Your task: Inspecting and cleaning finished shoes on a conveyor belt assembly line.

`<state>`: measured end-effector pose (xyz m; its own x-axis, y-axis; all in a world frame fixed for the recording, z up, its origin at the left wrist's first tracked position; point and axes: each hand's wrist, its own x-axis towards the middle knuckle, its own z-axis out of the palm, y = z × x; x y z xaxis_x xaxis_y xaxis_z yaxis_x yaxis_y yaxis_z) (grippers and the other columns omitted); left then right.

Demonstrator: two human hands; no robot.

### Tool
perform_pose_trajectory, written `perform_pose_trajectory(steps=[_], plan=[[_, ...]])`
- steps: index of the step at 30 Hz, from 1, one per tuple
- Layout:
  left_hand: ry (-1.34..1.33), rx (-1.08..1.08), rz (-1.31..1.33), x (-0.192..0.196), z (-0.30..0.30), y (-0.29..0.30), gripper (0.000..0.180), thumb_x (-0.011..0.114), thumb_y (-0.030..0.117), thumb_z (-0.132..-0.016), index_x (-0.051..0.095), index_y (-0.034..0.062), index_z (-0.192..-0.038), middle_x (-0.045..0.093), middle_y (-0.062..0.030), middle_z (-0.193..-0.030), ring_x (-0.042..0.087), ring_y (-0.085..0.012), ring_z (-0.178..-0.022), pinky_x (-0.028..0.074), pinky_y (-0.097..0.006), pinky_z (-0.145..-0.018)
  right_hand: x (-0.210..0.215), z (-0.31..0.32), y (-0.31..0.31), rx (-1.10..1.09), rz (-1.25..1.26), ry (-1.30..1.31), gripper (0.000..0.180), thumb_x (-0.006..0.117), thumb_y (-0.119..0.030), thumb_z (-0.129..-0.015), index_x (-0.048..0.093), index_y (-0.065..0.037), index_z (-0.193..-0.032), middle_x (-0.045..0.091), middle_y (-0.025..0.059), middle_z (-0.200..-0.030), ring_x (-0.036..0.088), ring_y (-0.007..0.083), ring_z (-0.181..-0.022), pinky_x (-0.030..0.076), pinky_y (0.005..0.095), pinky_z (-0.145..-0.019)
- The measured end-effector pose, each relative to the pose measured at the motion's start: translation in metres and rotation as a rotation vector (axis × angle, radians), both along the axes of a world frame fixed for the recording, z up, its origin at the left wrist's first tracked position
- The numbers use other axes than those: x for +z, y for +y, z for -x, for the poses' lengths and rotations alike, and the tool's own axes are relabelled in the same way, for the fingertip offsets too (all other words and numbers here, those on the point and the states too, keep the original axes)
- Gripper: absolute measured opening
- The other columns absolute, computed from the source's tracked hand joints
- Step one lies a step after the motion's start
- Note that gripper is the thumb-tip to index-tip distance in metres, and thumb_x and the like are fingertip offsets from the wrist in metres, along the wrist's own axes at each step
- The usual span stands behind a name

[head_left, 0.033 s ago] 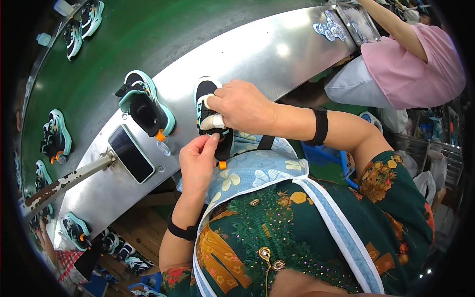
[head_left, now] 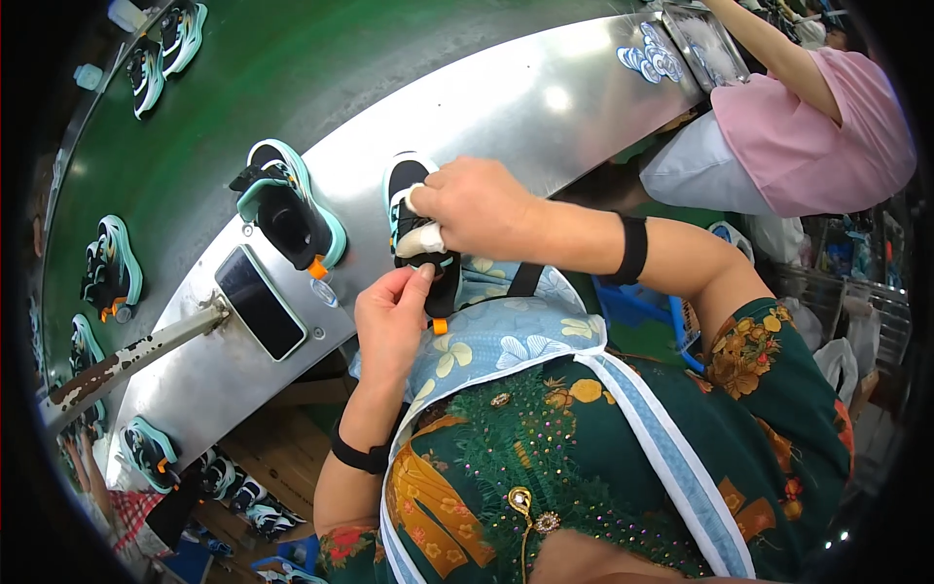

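A small black shoe with a mint-green sole lies on the steel worktop right in front of me. My right hand is clamped over its middle, one finger wrapped in white tape. My left hand pinches the near, heel end of the same shoe between thumb and fingers, just beside an orange tag. A second shoe of the same kind rests on its side to the left, untouched.
A dark phone lies flat on the worktop at the left. Behind it runs a green conveyor belt carrying several matching shoes. A person in a pink top works at the right, by a metal tray.
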<state>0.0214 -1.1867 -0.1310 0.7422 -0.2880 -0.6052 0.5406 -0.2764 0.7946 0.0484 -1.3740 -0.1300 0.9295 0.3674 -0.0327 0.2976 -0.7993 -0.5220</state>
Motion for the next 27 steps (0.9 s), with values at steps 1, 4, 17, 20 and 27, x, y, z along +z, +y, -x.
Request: perform_pose_trajectory(steps=[1,4,17,20,27], plan=[[0.007,0.002,-0.001,0.000,0.000,0.000,0.022,0.064,0.020,-0.091,0.068,-0.0005,-0.082,0.049,0.0060,-0.058,0.040,-0.0022,-0.048,0.030,-0.022,-0.044,0.014,-0.009,-0.005,0.004,0.011,0.217,0.024,0.069,-0.021,-0.081,0.066,-0.007,-0.100,0.063,0.0158,-0.083,0.061,0.0338,-0.079,0.048,0.0408,-0.068],[-0.005,0.000,-0.009,0.002,0.003,-0.003,0.023,0.064,0.020,-0.091,0.068,-0.0007,-0.081,0.048,0.0065,-0.059,0.039,-0.0020,-0.049,0.030,-0.022,-0.044,0.000,-0.006,-0.026,0.121,-0.505,0.256,0.023,0.069,-0.026,-0.081,0.063,-0.005,-0.088,0.062,0.0115,-0.076,0.061,0.0330,-0.076,0.046,0.0415,-0.065],[-0.056,-0.004,-0.030,-0.001,0.005,-0.004,0.022,0.064,0.020,-0.091,0.069,-0.0014,-0.087,0.049,0.0070,-0.061,0.039,-0.0013,-0.053,0.029,-0.020,-0.047,-0.014,0.008,-0.008,0.002,-0.339,0.071,0.028,0.069,-0.021,-0.080,0.066,-0.009,-0.106,0.062,0.0163,-0.087,0.061,0.0353,-0.081,0.048,0.0409,-0.073],[0.001,-0.011,-0.026,0.005,0.002,-0.004,0.022,0.062,0.019,-0.092,0.069,-0.0012,-0.089,0.050,0.0063,-0.060,0.041,-0.0019,-0.052,0.031,-0.019,-0.048,-0.011,0.002,-0.011,0.030,-0.404,0.126,0.028,0.069,-0.022,-0.081,0.066,-0.008,-0.106,0.064,0.0153,-0.089,0.062,0.0333,-0.084,0.049,0.0393,-0.077],[-0.367,-0.049,-0.096,0.006,0.004,0.019,0.039,0.070,0.022,-0.085,0.060,-0.0015,-0.115,0.060,-0.0101,-0.098,0.058,-0.0142,-0.084,0.049,-0.029,-0.072,-0.028,-0.025,-0.072,-0.130,-0.650,0.238,0.030,0.069,-0.023,-0.085,0.066,-0.011,-0.112,0.065,0.0121,-0.098,0.063,0.0187,-0.089,0.050,0.0312,-0.078]])
